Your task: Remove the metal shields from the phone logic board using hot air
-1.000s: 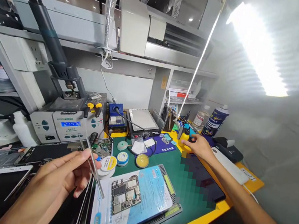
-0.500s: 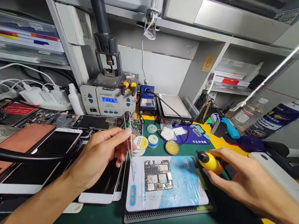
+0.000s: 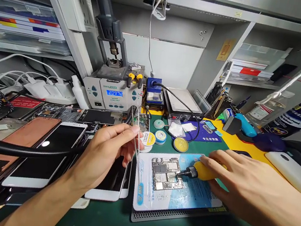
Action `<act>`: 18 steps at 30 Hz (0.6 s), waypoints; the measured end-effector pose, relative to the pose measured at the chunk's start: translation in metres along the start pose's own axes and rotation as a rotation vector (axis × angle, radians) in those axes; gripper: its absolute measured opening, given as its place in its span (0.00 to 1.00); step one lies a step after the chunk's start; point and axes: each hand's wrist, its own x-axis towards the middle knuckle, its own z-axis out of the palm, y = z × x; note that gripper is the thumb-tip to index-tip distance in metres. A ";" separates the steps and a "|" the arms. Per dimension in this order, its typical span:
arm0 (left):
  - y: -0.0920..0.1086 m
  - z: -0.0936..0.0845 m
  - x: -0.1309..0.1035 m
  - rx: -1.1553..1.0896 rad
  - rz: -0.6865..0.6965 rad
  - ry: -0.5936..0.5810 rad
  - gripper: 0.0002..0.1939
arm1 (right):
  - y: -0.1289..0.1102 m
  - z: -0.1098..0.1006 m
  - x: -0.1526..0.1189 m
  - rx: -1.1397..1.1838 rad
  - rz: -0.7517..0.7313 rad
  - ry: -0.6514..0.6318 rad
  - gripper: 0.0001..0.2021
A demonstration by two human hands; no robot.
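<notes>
My left hand [image 3: 111,150] pinches a pair of metal tweezers [image 3: 138,149], their tips pointing down over the left part of a blue and white card [image 3: 201,192]. A phone circuit board [image 3: 166,174] lies on that card. My right hand [image 3: 234,178] is closed round a yellow bottle [image 3: 208,171] with a black nozzle. The bottle is tilted, its nozzle tip at the right part of the board; whether it touches is too small to tell. Under the card is a grey perforated plate [image 3: 157,217] on the green mat [image 3: 106,221].
Phones [image 3: 45,154] and a black hose [image 3: 20,149] lie to the left. Behind stand a hot-air station [image 3: 113,96], solder spools [image 3: 160,137] and an open round tin [image 3: 180,144]. A white phone [image 3: 291,173] and a spray can [image 3: 297,116] are at the right.
My right hand has brought the yellow bottle left and down, from beside the card to over the board. The camera view has shifted a little. My left hand still holds the tweezers.
</notes>
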 end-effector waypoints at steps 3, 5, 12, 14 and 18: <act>0.000 0.000 0.000 0.001 0.003 -0.006 0.16 | 0.001 -0.001 0.001 0.040 -0.017 -0.029 0.07; 0.001 0.000 0.000 0.000 0.004 -0.012 0.16 | 0.002 -0.002 0.001 0.043 -0.015 -0.045 0.07; 0.003 0.000 -0.002 0.006 0.029 -0.016 0.17 | -0.001 -0.004 0.003 0.050 -0.014 -0.043 0.09; 0.003 0.000 -0.002 0.003 0.034 -0.011 0.17 | -0.003 -0.005 0.004 0.046 0.003 -0.093 0.09; 0.001 -0.001 -0.001 -0.015 0.027 0.000 0.16 | -0.007 -0.009 0.006 0.004 0.036 -0.184 0.10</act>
